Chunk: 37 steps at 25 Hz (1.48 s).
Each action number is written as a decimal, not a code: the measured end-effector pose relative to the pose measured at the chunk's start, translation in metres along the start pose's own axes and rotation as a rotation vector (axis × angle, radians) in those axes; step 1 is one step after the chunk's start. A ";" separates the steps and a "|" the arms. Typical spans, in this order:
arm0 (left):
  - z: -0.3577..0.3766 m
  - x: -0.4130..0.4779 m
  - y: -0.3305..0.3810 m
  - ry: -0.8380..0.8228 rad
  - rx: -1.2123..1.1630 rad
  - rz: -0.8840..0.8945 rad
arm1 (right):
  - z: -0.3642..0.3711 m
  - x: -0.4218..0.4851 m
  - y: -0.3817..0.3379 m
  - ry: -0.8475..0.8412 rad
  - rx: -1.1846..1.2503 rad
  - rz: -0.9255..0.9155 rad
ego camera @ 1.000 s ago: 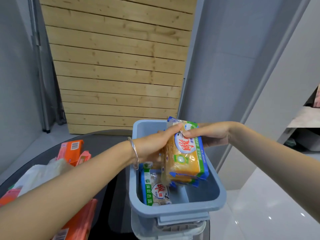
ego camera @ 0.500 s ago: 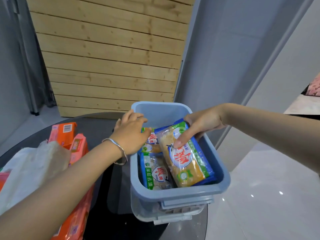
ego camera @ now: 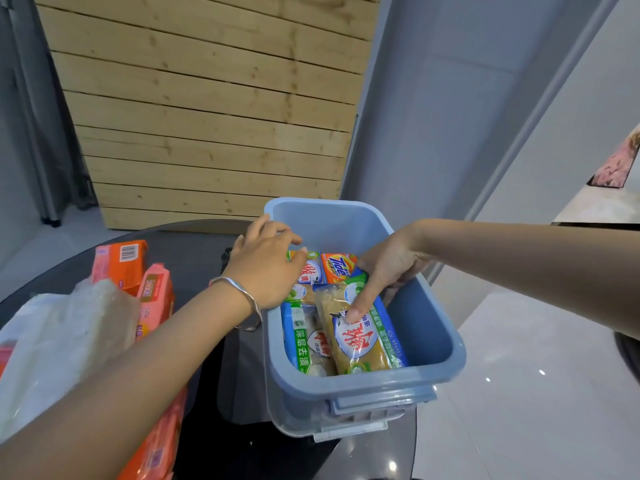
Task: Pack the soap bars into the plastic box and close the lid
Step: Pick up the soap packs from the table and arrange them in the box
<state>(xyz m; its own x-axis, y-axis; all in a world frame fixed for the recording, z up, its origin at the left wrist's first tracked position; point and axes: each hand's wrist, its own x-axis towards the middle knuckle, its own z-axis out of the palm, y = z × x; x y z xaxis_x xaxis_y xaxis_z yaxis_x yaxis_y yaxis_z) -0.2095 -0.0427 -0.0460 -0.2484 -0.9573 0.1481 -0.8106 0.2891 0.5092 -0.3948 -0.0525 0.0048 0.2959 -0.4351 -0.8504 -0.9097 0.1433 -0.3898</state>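
A blue plastic box (ego camera: 429,334) stands on the dark round table, with wrapped soap bars lying inside. My right hand (ego camera: 384,268) reaches in from the right and holds a yellow soap pack (ego camera: 360,344) by its far end, thumb pressed on its top. That pack lies tilted over a white soap pack with a green stripe (ego camera: 304,341). An orange Tide bar (ego camera: 339,266) sits further back. My left hand (ego camera: 266,268) hovers over the box's left rim, fingers curled and apart, holding nothing. A clear plastic part (ego camera: 346,427) shows under the box's near end.
Orange and pink soap packs (ego camera: 119,265) lie on the table to the left, beside a crumpled white plastic bag (ego camera: 62,344). Another orange pack (ego camera: 156,445) lies near the table's front. A wooden slat panel stands behind. The table edge drops to white floor on the right.
The yellow soap pack went from upright above the box to lying down inside it. My left hand let go of it and moved to the box's left rim.
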 end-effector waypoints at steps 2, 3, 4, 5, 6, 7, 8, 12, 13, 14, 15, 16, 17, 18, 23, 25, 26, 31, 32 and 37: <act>0.000 -0.001 0.000 0.003 -0.007 0.001 | -0.005 0.002 -0.002 0.006 -0.094 0.025; 0.000 -0.001 0.000 0.003 -0.011 0.000 | -0.007 0.004 -0.004 -0.007 -0.150 0.050; 0.000 -0.001 0.000 0.002 -0.013 -0.001 | -0.009 0.005 -0.006 -0.023 -0.202 0.083; 0.000 -0.001 0.000 0.000 -0.014 -0.002 | -0.010 0.007 -0.010 -0.034 -0.247 0.110; 0.000 -0.002 0.000 -0.001 -0.013 -0.002 | -0.010 0.009 -0.014 -0.043 -0.276 0.134; 0.000 -0.002 0.000 -0.003 -0.011 0.001 | -0.010 0.011 -0.018 -0.055 -0.297 0.147; 0.000 -0.002 0.000 -0.005 -0.008 0.003 | -0.010 0.013 -0.020 -0.069 -0.327 0.169; -0.002 -0.001 0.000 -0.036 0.028 0.015 | -0.011 0.013 -0.022 -0.068 -0.418 0.243; -0.003 -0.001 0.000 -0.049 0.040 0.021 | -0.011 0.015 -0.021 -0.069 -0.420 0.249; -0.002 -0.001 0.000 -0.059 0.053 0.028 | -0.010 0.016 -0.019 -0.077 -0.446 0.259; -0.002 -0.001 0.001 -0.064 0.065 0.035 | -0.008 0.016 -0.019 -0.085 -0.496 0.269; -0.002 -0.001 0.001 -0.065 0.071 0.038 | -0.005 0.016 -0.019 -0.088 -0.559 0.273; -0.003 -0.001 0.001 -0.063 0.069 0.037 | -0.001 0.015 -0.018 -0.078 -0.620 0.262; -0.002 -0.001 0.001 -0.061 0.061 0.037 | 0.002 0.013 -0.016 -0.051 -0.665 0.221; -0.001 -0.001 0.000 -0.054 0.031 0.043 | -0.001 -0.015 -0.005 0.348 -0.467 -0.086; -0.001 -0.002 0.001 -0.047 0.021 0.043 | 0.000 -0.014 -0.003 0.291 -0.360 -0.119; -0.001 -0.002 0.001 -0.044 0.014 0.042 | 0.004 -0.008 -0.002 0.244 -0.372 -0.094; 0.000 -0.002 0.000 -0.047 0.018 0.044 | 0.015 0.011 0.005 0.272 -0.468 -0.101; 0.000 -0.001 0.000 -0.046 0.017 0.048 | 0.011 0.007 0.004 0.314 -0.435 -0.137; 0.003 0.001 -0.003 -0.033 -0.003 0.055 | 0.015 0.014 0.003 0.103 -0.328 0.019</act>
<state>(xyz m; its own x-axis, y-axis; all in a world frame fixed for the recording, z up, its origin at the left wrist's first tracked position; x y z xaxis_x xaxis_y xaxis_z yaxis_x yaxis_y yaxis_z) -0.2087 -0.0445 -0.0498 -0.3095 -0.9393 0.1480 -0.7937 0.3409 0.5038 -0.3889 -0.0448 -0.0137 0.2626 -0.5247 -0.8097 -0.9649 -0.1346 -0.2257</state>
